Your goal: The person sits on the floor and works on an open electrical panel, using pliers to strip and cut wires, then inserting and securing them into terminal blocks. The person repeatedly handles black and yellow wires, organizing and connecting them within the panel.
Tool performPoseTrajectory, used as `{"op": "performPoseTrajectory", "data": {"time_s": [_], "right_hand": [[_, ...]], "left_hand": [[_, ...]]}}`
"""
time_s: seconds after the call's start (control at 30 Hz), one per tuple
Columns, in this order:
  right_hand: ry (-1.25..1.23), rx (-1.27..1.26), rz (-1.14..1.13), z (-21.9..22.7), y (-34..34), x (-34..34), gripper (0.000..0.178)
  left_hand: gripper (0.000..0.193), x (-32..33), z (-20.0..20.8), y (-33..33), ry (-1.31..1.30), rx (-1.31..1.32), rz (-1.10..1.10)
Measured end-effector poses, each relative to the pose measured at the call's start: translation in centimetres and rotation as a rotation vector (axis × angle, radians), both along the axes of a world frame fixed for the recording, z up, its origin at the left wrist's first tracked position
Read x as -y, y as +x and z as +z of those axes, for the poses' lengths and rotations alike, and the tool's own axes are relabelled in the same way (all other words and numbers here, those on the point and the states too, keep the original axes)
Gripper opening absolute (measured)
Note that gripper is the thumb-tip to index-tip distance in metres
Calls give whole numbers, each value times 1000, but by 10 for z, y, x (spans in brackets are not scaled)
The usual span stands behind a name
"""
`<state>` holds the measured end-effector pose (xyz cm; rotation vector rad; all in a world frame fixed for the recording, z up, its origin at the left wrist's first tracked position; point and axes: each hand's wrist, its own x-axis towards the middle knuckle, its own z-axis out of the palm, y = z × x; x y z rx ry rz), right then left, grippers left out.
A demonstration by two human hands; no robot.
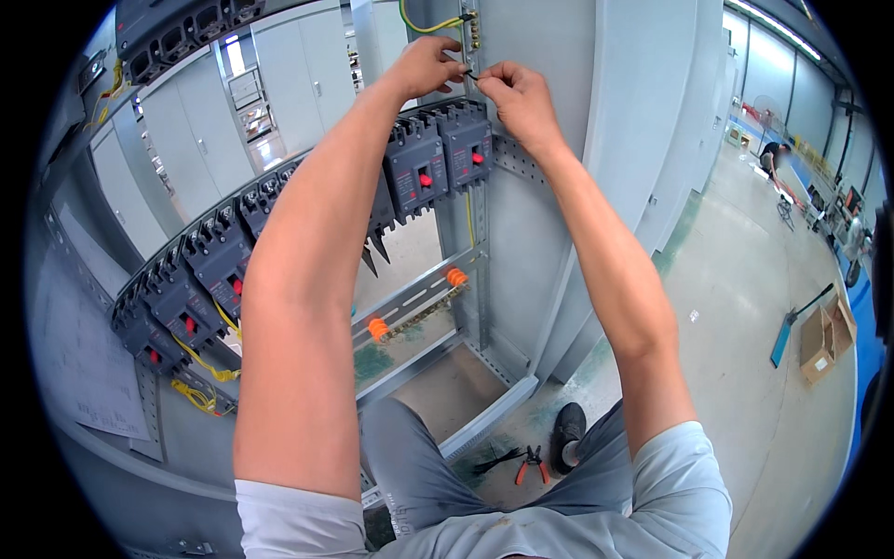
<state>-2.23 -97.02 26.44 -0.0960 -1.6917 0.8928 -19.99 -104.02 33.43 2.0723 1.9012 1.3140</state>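
**Dark strip (472,76) pinched below brass studs (475,32)**

Breakers (222,259) run in a row from near left toward the far middle. The left hand's (430,69) fingers are narrowly spaced at the strip; whether they grip it, one cannot tell. The right hand (523,102) pinches it between thumb and forefinger. Pliers (533,466) lie near on the floor (717,289), a box (825,347) at right.

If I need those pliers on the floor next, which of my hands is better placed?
Probably your right hand: the pliers lie beside your right shoe, on that arm's side. Your left hand is farther left; both are raised, though.
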Motion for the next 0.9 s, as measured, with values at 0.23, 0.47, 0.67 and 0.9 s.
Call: {"op": "performPoseTrajectory", "data": {"time_s": [0.23,0.47,0.67,0.9], "right_hand": [[-46,-18,133,10,1,-10,23],[-447,-145,566,20,-12,-4,11],[-738,-193,767,18,-13,-18,12],[-955,-251,936,22,-34,4,14]], "left_hand": [[46,-6,-2,3,62,-77,19],[40,-9,-3,-4,57,-80,25],[35,-8,-5,-1,125,-313,101],[35,-9,-3,-2,144,-239,114]]}}
